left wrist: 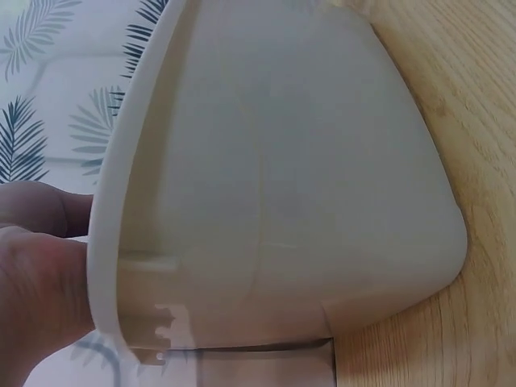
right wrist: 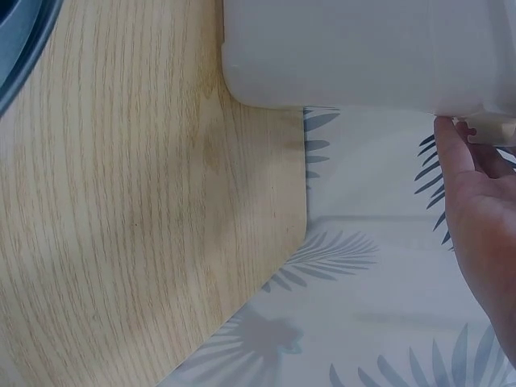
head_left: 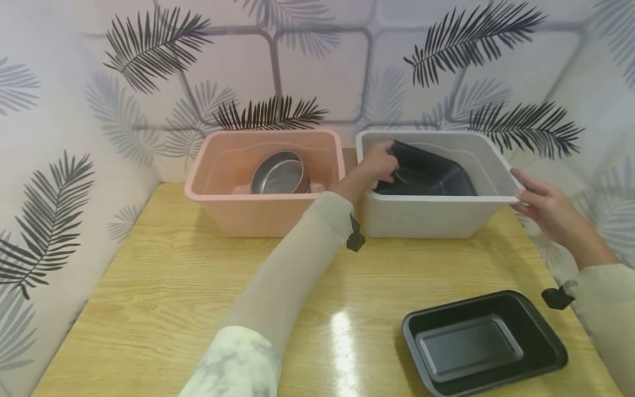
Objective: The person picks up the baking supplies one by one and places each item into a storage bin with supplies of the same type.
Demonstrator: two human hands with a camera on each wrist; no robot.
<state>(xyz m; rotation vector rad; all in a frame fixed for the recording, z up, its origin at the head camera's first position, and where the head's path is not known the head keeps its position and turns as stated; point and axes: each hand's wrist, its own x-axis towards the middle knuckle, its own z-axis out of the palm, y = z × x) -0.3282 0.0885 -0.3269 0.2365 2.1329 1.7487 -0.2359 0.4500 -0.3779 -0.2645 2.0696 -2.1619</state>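
Observation:
A white plastic bin (head_left: pixel 421 218) stands at the back right of the table. Inside it, a black baking pan (head_left: pixel 431 171) lies tilted. My left hand (head_left: pixel 381 164) reaches over the bin's left end and grips the pan's left edge; in the left wrist view the bin's wall hides its fingertips. At the opposite end, my right hand (head_left: pixel 543 207) holds the bin's rim between thumb and fingers. A second black baking pan (head_left: pixel 468 344) rests upright on the table at the front right, below the right forearm.
Left of the white bin stands a pink bin (head_left: pixel 263 218) with a round metal cake pan (head_left: pixel 280 173) leaning inside. Both bins sit against the leaf-patterned wall (head_left: pixel 322 71). The wooden table (head_left: pixel 163 286) has an angled right edge.

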